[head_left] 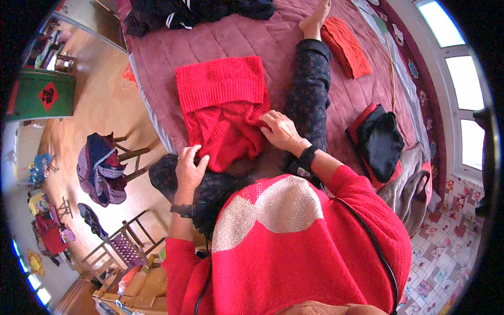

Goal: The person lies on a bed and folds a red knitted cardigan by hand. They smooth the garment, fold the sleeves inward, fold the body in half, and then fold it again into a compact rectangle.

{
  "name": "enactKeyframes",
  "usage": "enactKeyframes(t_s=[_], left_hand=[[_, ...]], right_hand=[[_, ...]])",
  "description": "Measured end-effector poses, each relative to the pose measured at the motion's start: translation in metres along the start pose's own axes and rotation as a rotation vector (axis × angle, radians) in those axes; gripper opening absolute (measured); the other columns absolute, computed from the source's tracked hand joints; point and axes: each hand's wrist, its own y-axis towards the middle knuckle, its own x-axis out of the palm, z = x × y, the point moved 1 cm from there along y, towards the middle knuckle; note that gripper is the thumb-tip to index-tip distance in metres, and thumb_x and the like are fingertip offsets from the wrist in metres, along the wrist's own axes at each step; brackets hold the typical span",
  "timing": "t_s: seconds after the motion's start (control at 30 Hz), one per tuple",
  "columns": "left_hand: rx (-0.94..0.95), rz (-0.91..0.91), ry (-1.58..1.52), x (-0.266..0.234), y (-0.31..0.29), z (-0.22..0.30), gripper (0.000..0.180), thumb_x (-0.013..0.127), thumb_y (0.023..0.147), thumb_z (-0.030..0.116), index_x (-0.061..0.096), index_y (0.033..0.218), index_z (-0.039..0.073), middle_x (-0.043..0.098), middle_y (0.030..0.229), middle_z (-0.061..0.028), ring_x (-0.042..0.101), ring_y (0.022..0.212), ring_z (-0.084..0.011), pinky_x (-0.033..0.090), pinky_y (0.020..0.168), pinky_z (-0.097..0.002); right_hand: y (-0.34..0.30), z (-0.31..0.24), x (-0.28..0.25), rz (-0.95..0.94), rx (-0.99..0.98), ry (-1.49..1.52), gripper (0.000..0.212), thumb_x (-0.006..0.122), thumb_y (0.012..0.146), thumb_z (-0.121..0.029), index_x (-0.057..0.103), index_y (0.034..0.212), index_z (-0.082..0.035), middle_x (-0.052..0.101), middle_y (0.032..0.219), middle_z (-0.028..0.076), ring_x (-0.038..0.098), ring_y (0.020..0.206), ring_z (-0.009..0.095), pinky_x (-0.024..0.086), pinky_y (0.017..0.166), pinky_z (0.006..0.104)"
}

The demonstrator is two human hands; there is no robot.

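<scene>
A red knitted sweater lies on the bed in front of me, its ribbed far part folded flat. The nearer part is bunched and loose. At its near left corner, my left hand has thumb and fingers closed on the knit edge. My right hand grips the right edge, fingertips curled into the fabric. Both wrists wear dark bands. My bent leg lies under the sweater's near side, and the other leg stretches out along its right.
A folded orange-red knit garment lies beyond my right foot. Black and red clothing sits to the right on the pink bedspread. Dark clothes lie at the far edge. Left of the bed stand a clothes-covered stool and a chair.
</scene>
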Motion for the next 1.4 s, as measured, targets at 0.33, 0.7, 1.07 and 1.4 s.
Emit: enactKeyframes(t_s=[0.33,0.7,1.07,1.4], left_hand=[[-0.057,-0.262,0.205,0.009,-0.013,0.016,0.087,0.079,0.070,0.036,0.036,0.142,0.012,0.054,0.120,-0.0221,0.057,0.106,-0.0420,0.050,0.086,-0.0483],[0.017,-0.472,0.552,0.031,-0.007,0.039,0.098,0.081,0.068,0.035,0.029,0.145,0.004,0.052,0.117,-0.0245,0.057,0.105,-0.0425,0.049,0.088,-0.0486],[0.085,-0.353,0.568,0.037,-0.007,0.034,0.093,0.082,0.064,0.034,0.038,0.139,0.001,0.057,0.100,-0.0194,0.062,0.090,-0.0376,0.053,0.076,-0.0464],[0.036,-0.012,0.288,0.023,-0.006,0.013,0.039,0.063,0.075,0.013,0.062,0.114,0.009,0.062,0.104,-0.0140,0.062,0.096,-0.0353,0.051,0.084,-0.0444]], right_hand=[[-0.016,-0.010,0.009,-0.299,-0.252,-0.015,0.046,0.064,0.071,-0.013,0.058,0.116,-0.009,0.058,0.106,0.014,0.058,0.100,0.035,0.050,0.086,0.0442],[-0.015,-0.005,0.014,-0.233,-0.262,-0.178,0.013,0.059,0.073,-0.020,0.064,0.084,-0.014,0.058,0.098,0.006,0.058,0.097,0.027,0.048,0.079,0.0422],[-0.012,-0.001,0.000,0.080,-0.111,0.168,0.030,0.060,0.072,-0.010,0.063,0.101,-0.006,0.065,0.093,0.015,0.062,0.092,0.037,0.050,0.082,0.0467],[-0.012,-0.001,-0.002,0.011,-0.037,0.236,0.035,0.060,0.075,-0.007,0.062,0.110,-0.004,0.065,0.108,0.016,0.060,0.104,0.036,0.050,0.090,0.0431]])
